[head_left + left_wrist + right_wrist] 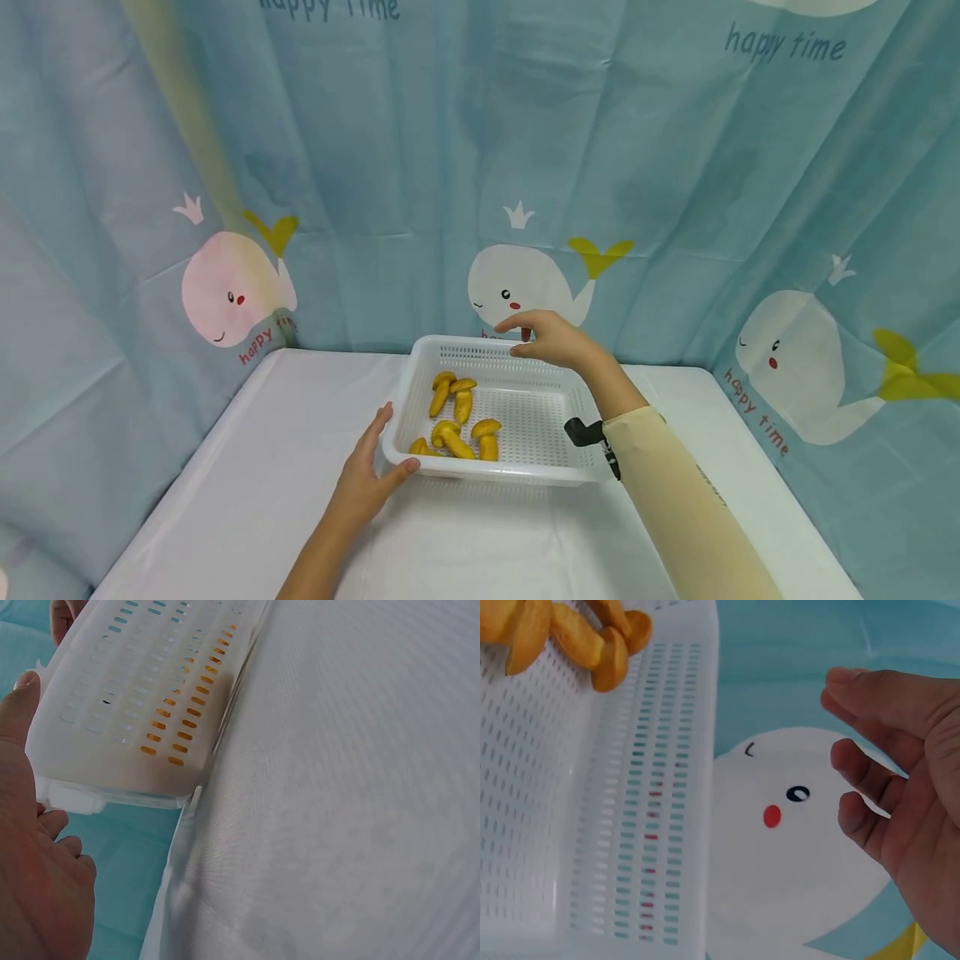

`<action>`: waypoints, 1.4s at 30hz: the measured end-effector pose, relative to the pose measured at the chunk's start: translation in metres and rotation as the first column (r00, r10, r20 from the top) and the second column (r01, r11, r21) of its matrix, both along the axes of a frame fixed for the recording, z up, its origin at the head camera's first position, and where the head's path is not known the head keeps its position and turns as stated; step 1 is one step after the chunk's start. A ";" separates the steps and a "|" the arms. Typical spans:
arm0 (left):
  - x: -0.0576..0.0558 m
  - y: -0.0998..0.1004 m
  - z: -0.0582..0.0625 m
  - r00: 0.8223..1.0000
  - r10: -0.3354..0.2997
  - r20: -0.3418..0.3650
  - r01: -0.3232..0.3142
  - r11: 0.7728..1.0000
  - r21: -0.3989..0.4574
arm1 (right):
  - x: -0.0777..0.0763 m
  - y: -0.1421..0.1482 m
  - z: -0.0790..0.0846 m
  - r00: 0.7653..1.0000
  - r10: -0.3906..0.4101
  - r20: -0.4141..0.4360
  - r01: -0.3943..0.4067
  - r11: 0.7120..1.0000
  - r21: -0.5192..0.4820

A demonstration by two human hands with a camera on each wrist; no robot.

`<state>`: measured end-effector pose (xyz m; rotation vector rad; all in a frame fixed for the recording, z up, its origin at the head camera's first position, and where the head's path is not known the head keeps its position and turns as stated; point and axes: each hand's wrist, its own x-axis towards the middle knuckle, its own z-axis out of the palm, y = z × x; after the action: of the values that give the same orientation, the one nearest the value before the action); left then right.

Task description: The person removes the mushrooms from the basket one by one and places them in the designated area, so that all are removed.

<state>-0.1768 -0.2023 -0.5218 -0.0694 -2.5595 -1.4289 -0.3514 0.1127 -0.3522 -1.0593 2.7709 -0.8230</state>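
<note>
White perforated plastic basket (532, 417) gripped at a corner by the left hand (365, 482); right hand (551, 337) relaxed, empty
Light, stiff handling is expected; rim (517, 472) best grasped

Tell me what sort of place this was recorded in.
Probably a small staged filming corner rather than a working kitchen: a whale-print curtain hangs behind and on both sides of a white table, where a basket holds yellow mushrooms.

Blue curtain (675, 158) rpts "happy time"; R sleeve (675, 500) txt illegible.
</note>
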 end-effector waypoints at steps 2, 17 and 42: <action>0.000 0.000 0.000 1.000 -0.001 -0.001 0.001 1.000 0.003 | -0.003 -0.007 -0.002 1.000 0.010 0.010 -0.010 1.000 0.009; 0.000 -0.001 0.002 1.000 0.001 0.003 -0.001 1.000 0.009 | -0.025 -0.048 -0.049 0.986 -0.013 0.166 0.018 0.999 -0.032; 0.000 -0.002 0.000 1.000 -0.007 -0.008 0.007 1.000 0.013 | -0.044 -0.074 -0.098 0.937 -0.040 0.347 0.022 0.998 0.056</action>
<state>-0.1770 -0.2045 -0.5221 -0.0815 -2.5459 -1.4445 -0.3950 0.0390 -0.4499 -0.7737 2.5004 -0.8447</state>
